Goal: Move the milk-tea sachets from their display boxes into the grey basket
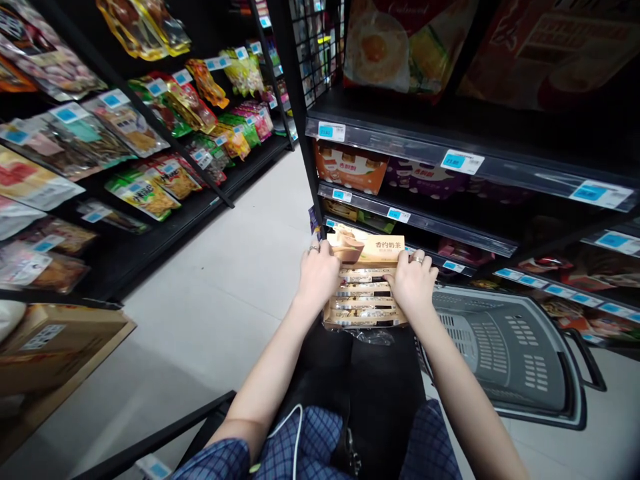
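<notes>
A tan display carton with a milk tea label on its raised front panel rests over my dark-trousered lap. Several slim cream packs stand in a row inside it. My left hand is closed on the carton's left side near the panel, a ring on one finger. On the opposite side my right hand grips the carton's right edge, its thumb reaching in over the packs. Clear plastic film hangs crumpled at the carton's near end.
A grey shopping basket sits on the floor at my right. Ahead and right is a black shelf with boxed drinks and price tags. Bagged snacks fill the left shelves. A brown cardboard box stands at lower left, across the pale floor.
</notes>
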Tool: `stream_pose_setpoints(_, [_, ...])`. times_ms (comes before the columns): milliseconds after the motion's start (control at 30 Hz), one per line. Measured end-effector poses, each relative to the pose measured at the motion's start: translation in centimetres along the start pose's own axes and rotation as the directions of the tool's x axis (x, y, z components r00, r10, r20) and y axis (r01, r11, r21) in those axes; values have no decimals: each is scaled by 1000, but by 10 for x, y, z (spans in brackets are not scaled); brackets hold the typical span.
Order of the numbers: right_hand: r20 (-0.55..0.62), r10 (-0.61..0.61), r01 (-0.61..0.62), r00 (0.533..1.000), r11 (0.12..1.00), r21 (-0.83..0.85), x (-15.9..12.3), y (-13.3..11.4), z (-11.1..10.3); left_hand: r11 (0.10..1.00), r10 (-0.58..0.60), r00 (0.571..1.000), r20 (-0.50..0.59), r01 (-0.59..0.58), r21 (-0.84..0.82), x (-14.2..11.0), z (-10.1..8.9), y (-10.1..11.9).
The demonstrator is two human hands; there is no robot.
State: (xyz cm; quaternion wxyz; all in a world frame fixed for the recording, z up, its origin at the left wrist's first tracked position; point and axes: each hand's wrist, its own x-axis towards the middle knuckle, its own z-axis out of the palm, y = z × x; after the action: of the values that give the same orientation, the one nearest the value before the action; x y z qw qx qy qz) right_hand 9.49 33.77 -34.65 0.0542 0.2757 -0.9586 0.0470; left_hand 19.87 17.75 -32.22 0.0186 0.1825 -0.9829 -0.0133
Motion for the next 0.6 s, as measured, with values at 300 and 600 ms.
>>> stream_pose_setpoints(300, [136, -400, 403, 906, 915, 4, -1, 14, -16, 999, -49, 998, -39, 49, -7, -2, -3, 1])
stream_pose_setpoints(600, [253, -481, 383, 839, 854, 353, -1, 29, -31, 840, 418, 907, 42, -369, -398, -2, -10, 6])
